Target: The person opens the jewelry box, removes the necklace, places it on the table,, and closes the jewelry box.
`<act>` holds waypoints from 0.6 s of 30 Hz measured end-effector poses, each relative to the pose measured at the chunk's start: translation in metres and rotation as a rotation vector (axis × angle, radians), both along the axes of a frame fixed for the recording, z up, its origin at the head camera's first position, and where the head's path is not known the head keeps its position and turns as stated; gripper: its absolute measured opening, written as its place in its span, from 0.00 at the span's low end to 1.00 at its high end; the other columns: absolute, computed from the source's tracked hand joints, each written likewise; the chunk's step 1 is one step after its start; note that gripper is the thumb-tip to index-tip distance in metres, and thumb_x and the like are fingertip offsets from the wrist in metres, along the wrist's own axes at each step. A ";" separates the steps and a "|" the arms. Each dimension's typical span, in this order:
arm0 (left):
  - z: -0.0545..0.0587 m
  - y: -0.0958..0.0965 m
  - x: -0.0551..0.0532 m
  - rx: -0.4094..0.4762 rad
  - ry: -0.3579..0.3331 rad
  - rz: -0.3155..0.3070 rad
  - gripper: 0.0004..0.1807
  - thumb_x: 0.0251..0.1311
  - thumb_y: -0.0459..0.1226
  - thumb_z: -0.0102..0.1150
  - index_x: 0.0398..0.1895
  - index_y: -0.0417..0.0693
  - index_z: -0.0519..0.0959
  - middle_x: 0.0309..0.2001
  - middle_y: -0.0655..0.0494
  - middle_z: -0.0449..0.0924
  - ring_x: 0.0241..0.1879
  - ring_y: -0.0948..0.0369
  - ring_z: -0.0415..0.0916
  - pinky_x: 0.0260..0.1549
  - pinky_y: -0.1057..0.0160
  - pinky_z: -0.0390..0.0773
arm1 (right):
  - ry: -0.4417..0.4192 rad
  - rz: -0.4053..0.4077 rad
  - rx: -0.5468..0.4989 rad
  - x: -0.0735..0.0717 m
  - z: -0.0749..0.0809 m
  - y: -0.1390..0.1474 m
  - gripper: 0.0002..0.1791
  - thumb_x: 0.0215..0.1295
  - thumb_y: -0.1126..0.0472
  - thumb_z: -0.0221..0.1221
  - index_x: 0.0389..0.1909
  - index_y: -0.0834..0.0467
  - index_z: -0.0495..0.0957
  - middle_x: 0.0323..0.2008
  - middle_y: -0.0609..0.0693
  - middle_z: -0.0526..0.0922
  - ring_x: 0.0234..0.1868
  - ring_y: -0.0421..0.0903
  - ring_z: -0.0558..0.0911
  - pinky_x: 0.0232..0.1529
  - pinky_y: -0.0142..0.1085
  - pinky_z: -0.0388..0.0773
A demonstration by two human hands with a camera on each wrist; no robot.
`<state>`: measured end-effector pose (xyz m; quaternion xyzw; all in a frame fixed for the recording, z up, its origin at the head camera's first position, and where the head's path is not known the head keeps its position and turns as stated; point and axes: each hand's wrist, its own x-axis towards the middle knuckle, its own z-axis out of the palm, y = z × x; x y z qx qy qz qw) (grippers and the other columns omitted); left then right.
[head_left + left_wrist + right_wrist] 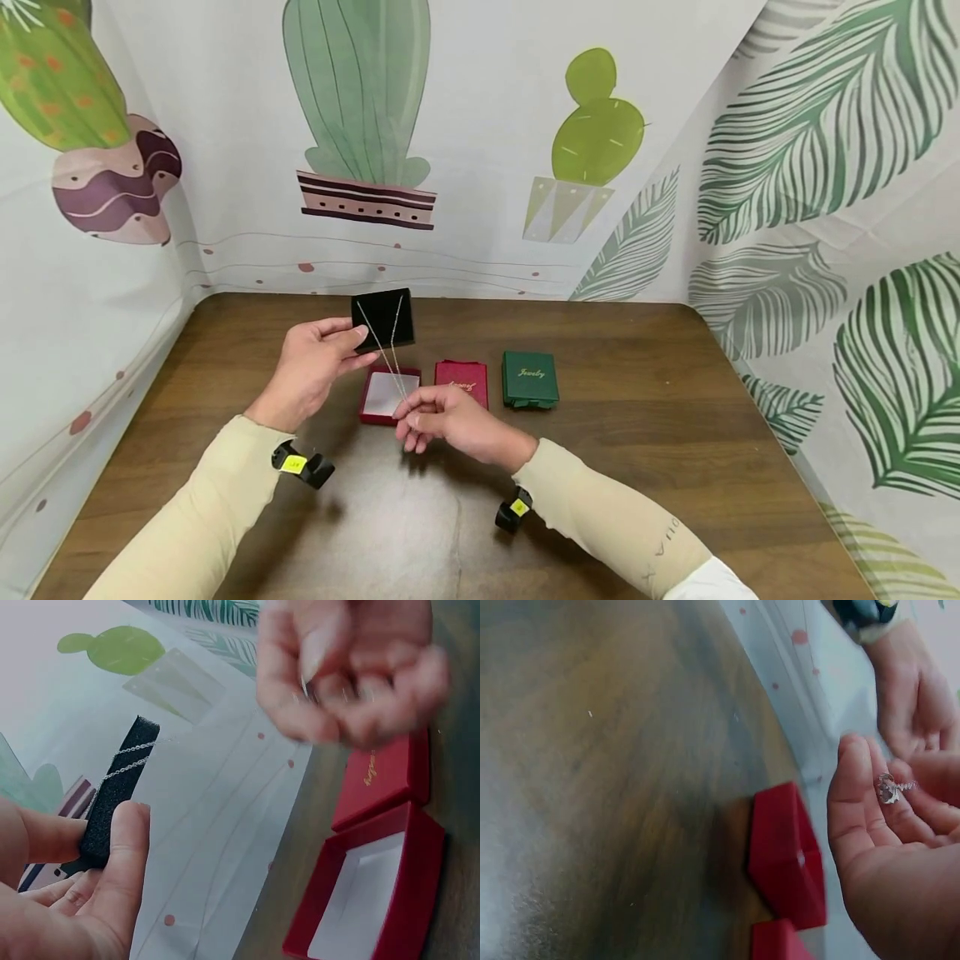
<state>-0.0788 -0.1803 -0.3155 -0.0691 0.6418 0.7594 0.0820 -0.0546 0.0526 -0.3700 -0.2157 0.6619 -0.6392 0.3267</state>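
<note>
A black foam pad (384,321) is pinched between the thumb and fingers of my left hand (318,358), raised above the table. A thin silver necklace (129,766) loops over the pad, and its two strands run down to my right hand (450,421). The fingers of that hand are curled around the low end of the chain, where a small sparkling pendant (889,788) shows in the right wrist view. Below the hands sits an open red box (367,408) with a white inside. Its red lid (461,375) lies beside it, marked with gold lettering.
A closed green jewelry box (530,379) stands to the right of the red lid. All of these rest on a brown wooden table (637,433). Behind the table hangs a white cloth (480,167) printed with cacti and leaves.
</note>
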 end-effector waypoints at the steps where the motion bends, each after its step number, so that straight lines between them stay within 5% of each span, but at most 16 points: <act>1: -0.001 0.000 0.000 -0.002 -0.004 0.004 0.30 0.73 0.29 0.57 0.72 0.22 0.61 0.39 0.64 0.84 0.36 0.68 0.87 0.45 0.65 0.88 | 0.006 -0.002 0.003 0.003 0.003 0.001 0.16 0.77 0.70 0.52 0.59 0.74 0.73 0.45 0.72 0.85 0.33 0.43 0.85 0.40 0.31 0.84; 6: -0.007 -0.003 -0.003 -0.046 -0.029 0.018 0.31 0.73 0.30 0.57 0.74 0.23 0.60 0.42 0.60 0.82 0.36 0.68 0.87 0.45 0.65 0.88 | 0.067 -0.027 -0.033 0.017 0.021 0.005 0.22 0.77 0.72 0.51 0.68 0.64 0.64 0.42 0.75 0.84 0.29 0.44 0.84 0.35 0.32 0.83; 13: -0.017 -0.004 -0.004 -0.092 -0.045 0.015 0.31 0.73 0.31 0.59 0.72 0.24 0.62 0.42 0.59 0.84 0.37 0.68 0.86 0.44 0.65 0.88 | 0.192 -0.015 -0.144 0.019 0.047 0.013 0.08 0.74 0.73 0.55 0.49 0.73 0.75 0.40 0.78 0.82 0.30 0.41 0.86 0.36 0.33 0.86; 18: -0.024 -0.002 -0.005 -0.121 -0.049 0.001 0.29 0.73 0.32 0.58 0.71 0.24 0.63 0.47 0.53 0.83 0.37 0.68 0.86 0.47 0.62 0.88 | 0.301 -0.019 -0.164 0.008 0.071 0.019 0.13 0.68 0.77 0.60 0.52 0.75 0.77 0.45 0.78 0.83 0.39 0.51 0.91 0.44 0.43 0.90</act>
